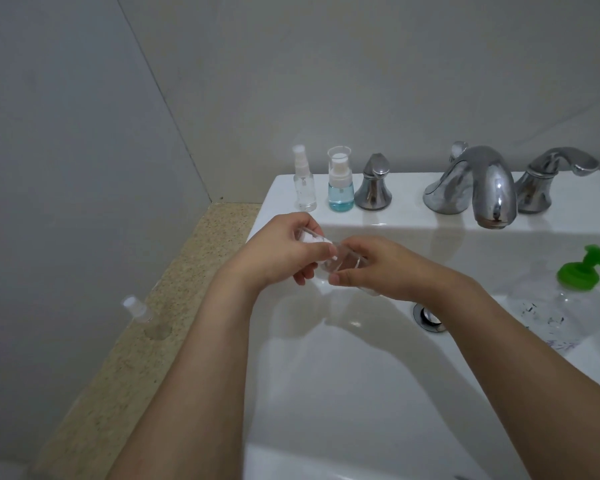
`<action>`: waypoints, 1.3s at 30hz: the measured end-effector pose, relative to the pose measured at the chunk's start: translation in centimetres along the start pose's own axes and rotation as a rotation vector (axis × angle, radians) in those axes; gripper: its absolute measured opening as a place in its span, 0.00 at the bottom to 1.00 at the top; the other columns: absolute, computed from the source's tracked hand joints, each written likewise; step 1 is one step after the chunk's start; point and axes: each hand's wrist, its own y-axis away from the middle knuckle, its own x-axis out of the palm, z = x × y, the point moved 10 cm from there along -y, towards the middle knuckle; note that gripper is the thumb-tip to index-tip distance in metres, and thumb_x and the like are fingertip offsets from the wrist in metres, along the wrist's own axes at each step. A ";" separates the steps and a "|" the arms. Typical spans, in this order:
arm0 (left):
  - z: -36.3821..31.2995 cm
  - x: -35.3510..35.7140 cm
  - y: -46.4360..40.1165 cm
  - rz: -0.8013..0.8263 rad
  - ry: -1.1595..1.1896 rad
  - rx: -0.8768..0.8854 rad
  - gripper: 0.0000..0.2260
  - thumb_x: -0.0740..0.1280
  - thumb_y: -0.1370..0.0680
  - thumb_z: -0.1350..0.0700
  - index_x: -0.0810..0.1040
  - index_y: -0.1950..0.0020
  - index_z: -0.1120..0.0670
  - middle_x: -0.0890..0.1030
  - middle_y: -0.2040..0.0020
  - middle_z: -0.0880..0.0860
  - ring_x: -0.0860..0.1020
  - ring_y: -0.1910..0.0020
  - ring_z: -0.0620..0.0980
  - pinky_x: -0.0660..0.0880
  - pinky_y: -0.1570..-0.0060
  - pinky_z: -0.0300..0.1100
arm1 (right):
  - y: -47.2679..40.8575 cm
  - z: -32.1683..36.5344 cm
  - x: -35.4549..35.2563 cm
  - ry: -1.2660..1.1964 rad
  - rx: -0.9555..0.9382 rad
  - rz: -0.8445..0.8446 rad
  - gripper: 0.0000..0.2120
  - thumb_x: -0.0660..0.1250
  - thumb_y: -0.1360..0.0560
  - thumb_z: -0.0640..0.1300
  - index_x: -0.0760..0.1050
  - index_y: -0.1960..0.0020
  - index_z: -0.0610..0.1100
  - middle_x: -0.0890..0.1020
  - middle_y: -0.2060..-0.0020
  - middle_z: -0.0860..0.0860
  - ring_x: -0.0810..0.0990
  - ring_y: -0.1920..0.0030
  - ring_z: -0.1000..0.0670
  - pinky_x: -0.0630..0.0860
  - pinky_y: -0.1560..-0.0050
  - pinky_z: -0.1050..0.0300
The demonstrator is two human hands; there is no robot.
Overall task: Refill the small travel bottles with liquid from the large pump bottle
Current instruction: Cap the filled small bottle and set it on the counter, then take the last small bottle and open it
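Clear plastic shows between our hands: a small travel bottle (329,263) held over the sink (326,358), our left hand (284,251) curled round its white cap end, our right hand (371,265) pinching the body. We judge we are unscrewing it for filling; next we need the large pump bottle (568,299) at the right.

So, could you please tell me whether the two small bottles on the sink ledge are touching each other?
Apart. The head view shows white ledge between the clear spray bottle and the blue-liquid bottle.
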 end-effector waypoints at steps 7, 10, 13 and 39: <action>-0.9 -1.6 1.4 -0.139 -0.069 -0.004 0.14 0.72 0.31 0.50 0.73 0.50 0.52 0.82 0.60 0.53 0.81 0.68 0.51 0.78 0.67 0.46 | 1.4 1.8 0.0 -0.043 -0.049 -0.210 0.12 0.72 0.27 0.50 0.77 0.44 0.52 0.80 0.49 0.57 0.78 0.47 0.56 0.73 0.51 0.66; -2.6 -4.8 2.5 -0.213 -0.166 0.022 0.10 0.72 0.27 0.51 0.74 0.50 0.53 0.81 0.58 0.53 0.81 0.66 0.52 0.76 0.67 0.44 | 1.3 4.4 0.4 0.005 -0.087 -0.282 0.26 0.71 0.27 0.55 0.70 0.31 0.53 0.75 0.37 0.59 0.72 0.37 0.58 0.69 0.39 0.60; -3.9 -9.4 3.4 -0.342 -0.237 0.042 0.12 0.70 0.30 0.49 0.73 0.56 0.55 0.79 0.62 0.52 0.82 0.63 0.58 0.76 0.66 0.47 | 1.2 7.2 0.3 0.078 -0.114 -0.381 0.32 0.69 0.24 0.55 0.61 0.25 0.51 0.71 0.32 0.57 0.69 0.34 0.56 0.65 0.39 0.61; 5.5 -14.8 2.1 -0.332 -0.498 -0.198 0.13 0.74 0.30 0.50 0.73 0.55 0.55 0.79 0.63 0.54 0.78 0.71 0.51 0.73 0.71 0.40 | -0.1 13.3 8.5 0.658 -0.108 -0.428 0.28 0.59 0.20 0.52 0.57 0.23 0.42 0.65 0.27 0.47 0.63 0.28 0.44 0.55 0.27 0.44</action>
